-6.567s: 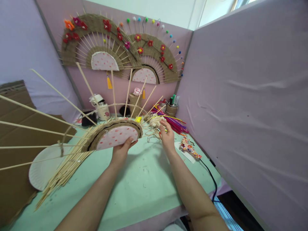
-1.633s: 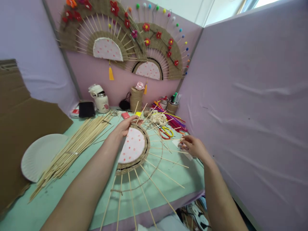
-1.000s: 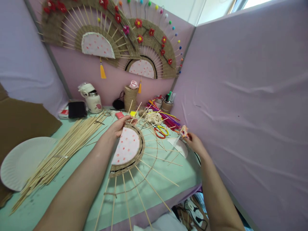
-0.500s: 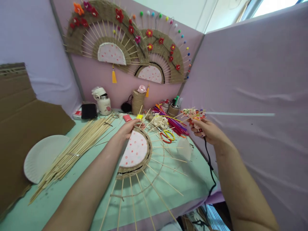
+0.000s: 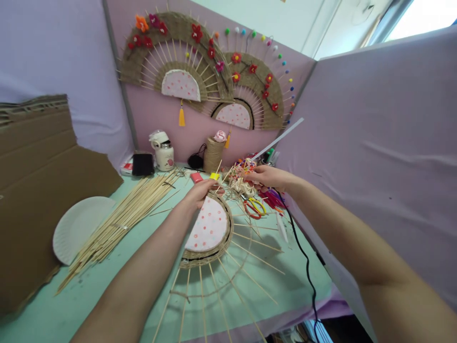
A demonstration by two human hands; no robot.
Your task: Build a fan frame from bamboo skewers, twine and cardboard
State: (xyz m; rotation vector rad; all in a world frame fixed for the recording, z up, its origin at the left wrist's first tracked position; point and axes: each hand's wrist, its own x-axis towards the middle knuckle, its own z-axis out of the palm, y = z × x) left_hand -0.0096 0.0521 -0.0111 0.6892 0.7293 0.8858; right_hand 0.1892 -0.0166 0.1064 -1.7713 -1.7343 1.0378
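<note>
Left hand (image 5: 202, 193) lies at the far end of the fan frame (image 5: 209, 228), its fingers folded over the jute-wrapped rim and closed on it. The frame is flat on the table (image 5: 107, 286), near the middle, with its pink dotted half-disc facing up and its thin sticks fanning out toward the near edge.

At the far left, brown cardboard (image 5: 35, 190) leans against the wall. A white paper plate (image 5: 76, 228) lies just beside it, and a long bundle of skewers (image 5: 121, 219) rests partly on the plate and runs diagonally toward the back. Behind stand a black box (image 5: 143, 164), a white jar (image 5: 163, 151) and a twine spool (image 5: 214, 153). Two finished fans (image 5: 178, 57) hang on the pink wall above.

Between the hands, the frame's far sticks poke upward, and a pale tangle of string (image 5: 240, 183) sits right under the tool.

Right hand (image 5: 269, 177) is clamped on a patterned glue gun (image 5: 248, 167), held above that tangle. A white glue stick (image 5: 278, 139) juts from it, up and to the right. Scissors (image 5: 254, 207) with red and yellow handles lie just below this hand, beside bright pipe cleaners (image 5: 273, 197). A black cord (image 5: 303, 257) trails from the hand down the table's right edge, along the purple partition (image 5: 374, 143).
</note>
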